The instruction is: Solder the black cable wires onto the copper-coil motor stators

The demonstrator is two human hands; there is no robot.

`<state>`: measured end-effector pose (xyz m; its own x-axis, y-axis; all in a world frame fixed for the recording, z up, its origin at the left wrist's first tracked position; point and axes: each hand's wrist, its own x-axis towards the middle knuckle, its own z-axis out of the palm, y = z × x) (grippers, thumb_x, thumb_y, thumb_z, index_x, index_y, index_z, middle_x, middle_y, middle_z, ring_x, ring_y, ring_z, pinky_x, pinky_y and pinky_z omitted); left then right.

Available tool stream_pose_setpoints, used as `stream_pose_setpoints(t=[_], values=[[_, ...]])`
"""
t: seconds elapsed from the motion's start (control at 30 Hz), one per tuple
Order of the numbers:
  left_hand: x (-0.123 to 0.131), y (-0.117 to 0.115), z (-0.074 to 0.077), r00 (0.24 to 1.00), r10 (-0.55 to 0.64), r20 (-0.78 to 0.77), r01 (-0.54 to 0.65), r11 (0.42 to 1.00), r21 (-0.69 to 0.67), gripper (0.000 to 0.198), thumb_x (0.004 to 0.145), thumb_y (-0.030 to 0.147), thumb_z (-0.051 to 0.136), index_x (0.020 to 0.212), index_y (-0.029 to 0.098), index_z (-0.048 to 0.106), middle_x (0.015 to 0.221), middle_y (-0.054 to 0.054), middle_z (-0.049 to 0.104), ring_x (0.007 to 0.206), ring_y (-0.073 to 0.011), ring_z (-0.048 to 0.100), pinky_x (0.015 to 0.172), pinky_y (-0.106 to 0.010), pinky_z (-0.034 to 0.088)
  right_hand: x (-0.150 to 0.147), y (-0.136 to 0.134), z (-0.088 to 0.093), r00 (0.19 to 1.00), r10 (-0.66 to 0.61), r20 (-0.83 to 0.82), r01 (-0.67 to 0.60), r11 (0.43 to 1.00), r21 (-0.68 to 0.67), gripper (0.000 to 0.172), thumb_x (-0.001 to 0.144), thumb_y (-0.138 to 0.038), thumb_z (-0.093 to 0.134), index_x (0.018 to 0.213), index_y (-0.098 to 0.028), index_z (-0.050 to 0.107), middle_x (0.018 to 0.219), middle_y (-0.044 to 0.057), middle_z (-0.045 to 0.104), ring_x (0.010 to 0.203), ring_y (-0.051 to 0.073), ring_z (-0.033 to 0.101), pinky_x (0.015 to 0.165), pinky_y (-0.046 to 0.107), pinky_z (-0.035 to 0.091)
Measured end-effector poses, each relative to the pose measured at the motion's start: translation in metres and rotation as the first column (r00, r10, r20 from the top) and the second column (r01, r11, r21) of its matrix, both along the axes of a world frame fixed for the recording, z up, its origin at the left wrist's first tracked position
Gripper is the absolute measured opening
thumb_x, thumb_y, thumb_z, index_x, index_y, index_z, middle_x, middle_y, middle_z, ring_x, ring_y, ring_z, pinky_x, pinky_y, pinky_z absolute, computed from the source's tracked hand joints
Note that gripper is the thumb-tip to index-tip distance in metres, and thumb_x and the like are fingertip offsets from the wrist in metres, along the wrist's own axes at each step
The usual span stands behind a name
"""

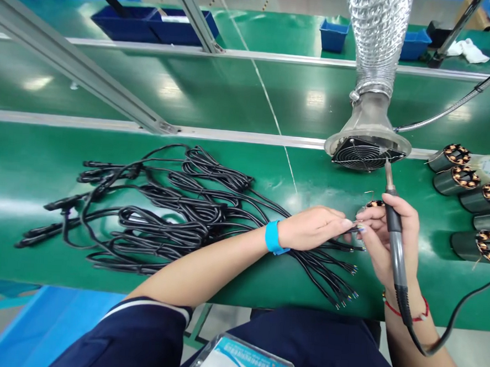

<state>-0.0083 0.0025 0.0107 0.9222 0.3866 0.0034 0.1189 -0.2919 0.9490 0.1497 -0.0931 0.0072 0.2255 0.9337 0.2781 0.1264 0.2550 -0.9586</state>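
On the head cam I've got the R grip [409,246] clamped on a dark-grey, pen-shaped soldering iron [396,249] w/ a silver metal tip. Its long axis runs approx 12 to 6, tip up at 12 & leaning a touch twd 11, cord off the bottom. R thumb & fingertips also meet at the wires; can't tell if they're pinching one. My L grip [311,229], at 9 o'clock of R, has fingers together on a thin black round cable end w/ coloured wires [356,228].

Key relation: that cable end lies btwn both grips, approx 10 o'clock from R, long axis roughly 9 to 3, wires twd R. Just off them, at 1 o'clock & partly hidden behind R fingers, is a ring-shaped stator w/ copper windings [374,203]; R's the nearer hand. Iron tip points well away from the wires.

Further out: loose stripped black cable ends [339,267] at 7 from R; looped black rubbery cables [185,205] spread at 9 on the green glossy counter [311,182]; dark cylindrical stators [465,245] at 2–3; clear funnel-shaped fume hood w/ black grille [369,116] at 11–12, tip overlapping it in view, contact unclear.
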Motion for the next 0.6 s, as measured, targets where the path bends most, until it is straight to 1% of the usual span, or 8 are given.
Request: stream_pose_setpoints(t=[0.1,0.17,0.23,0.3,0.37,0.43,0.5,0.6], values=[[0.001,0.003,0.001,0.998,-0.063,-0.002,0.062,0.995,-0.077,0.074,0.095,0.067,0.022,0.085,0.011,0.07,0.088,-0.01,0.069,0.079,-0.0136,0.06,0.082,-0.027,0.048,0.003,0.0,-0.001,0.999,0.027,0.038,-0.027,1.0,0.005,0.048,0.085,-0.016,0.064,0.126,-0.031,0.045,0.095,-0.002,0.064,0.074,0.009,0.065,0.068,0.025,0.059],[0.002,0.005,0.002,0.995,-0.097,-0.006,0.095,0.983,-0.16,0.072,0.094,0.067,0.026,0.085,0.011,0.07,0.087,-0.01,0.07,0.083,-0.0146,0.062,0.086,-0.029,0.049,0.006,0.0,-0.001,0.997,0.05,0.052,-0.051,0.999,0.005,0.047,0.085,-0.017,0.063,0.126,-0.031,0.045,0.092,-0.003,0.064,0.072,0.009,0.064,0.066,0.025,0.058],[0.004,0.005,0.004,0.992,-0.125,-0.025,0.112,0.944,-0.31,0.062,0.095,0.063,0.034,0.084,0.012,0.066,0.082,-0.008,0.069,0.075,-0.0129,0.063,0.076,-0.027,0.051,0.008,0.0,-0.001,0.996,0.051,0.079,-0.053,0.998,0.018,0.045,0.085,-0.017,0.063,0.125,-0.031,0.046,0.088,-0.004,0.063,0.072,0.01,0.063,0.067,0.026,0.057],[0.007,0.004,0.009,0.993,-0.105,-0.051,0.07,0.886,-0.459,0.045,0.096,0.052,0.042,0.082,0.013,0.06,0.072,-0.003,0.066,0.056,-0.0081,0.057,0.058,-0.023,0.046,0.009,0.0,-0.001,0.992,0.006,0.124,-0.012,0.999,0.043,0.043,0.084,-0.018,0.064,0.122,-0.029,0.048,0.084,-0.004,0.063,0.074,0.011,0.063,0.071,0.029,0.056],[0.011,0.004,0.015,0.997,-0.005,-0.074,-0.034,0.852,-0.523,0.026,0.092,0.037,0.052,0.08,0.014,0.057,0.062,0.003,0.059,0.048,-0.0049,0.049,0.05,-0.019,0.038,0.01,0.001,-0.001,0.985,-0.055,0.161,0.048,0.998,0.05,0.041,0.083,-0.019,0.066,0.12,-0.028,0.049,0.083,-0.004,0.064,0.077,0.012,0.064,0.075,0.031,0.056],[0.018,0.005,0.02,0.99,0.124,-0.069,-0.142,0.835,-0.531,0.012,0.085,0.022,0.06,0.078,0.013,0.057,0.06,0.005,0.055,0.051,-0.004,0.049,0.053,-0.019,0.037,0.011,0.003,0.0,0.979,-0.098,0.177,0.096,0.995,0.023,0.042,0.083,-0.023,0.067,0.121,-0.027,0.05,0.083,-0.003,0.065,0.078,0.013,0.065,0.078,0.033,0.056],[0.026,0.008,0.021,0.969,0.24,-0.055,-0.234,0.83,-0.507,0.008,0.079,0.014,0.062,0.073,0.012,0.059,0.061,0.006,0.054,0.055,-0.0042,0.049,0.058,-0.019,0.038,0.014,0.005,0.0,0.971,-0.149,0.185,0.154,0.988,-0.01,0.043,0.085,-0.027,0.066,0.124,-0.027,0.05,0.087,-0.001,0.068,0.081,0.015,0.066,0.078,0.034,0.056],[0.04,0.015,0.011,0.901,0.433,-0.033,-0.406,0.813,-0.417,0.01,0.074,0.009,0.061,0.065,0.012,0.058,0.059,0.006,0.053,0.056,-0.0045,0.045,0.058,-0.021,0.035,0.024,0.005,-0.002,0.934,-0.274,0.229,0.28,0.96,0.007,0.041,0.09,-0.033,0.059,0.13,-0.027,0.05,0.09,0.002,0.071,0.083,0.016,0.069,0.078,0.035,0.058]])
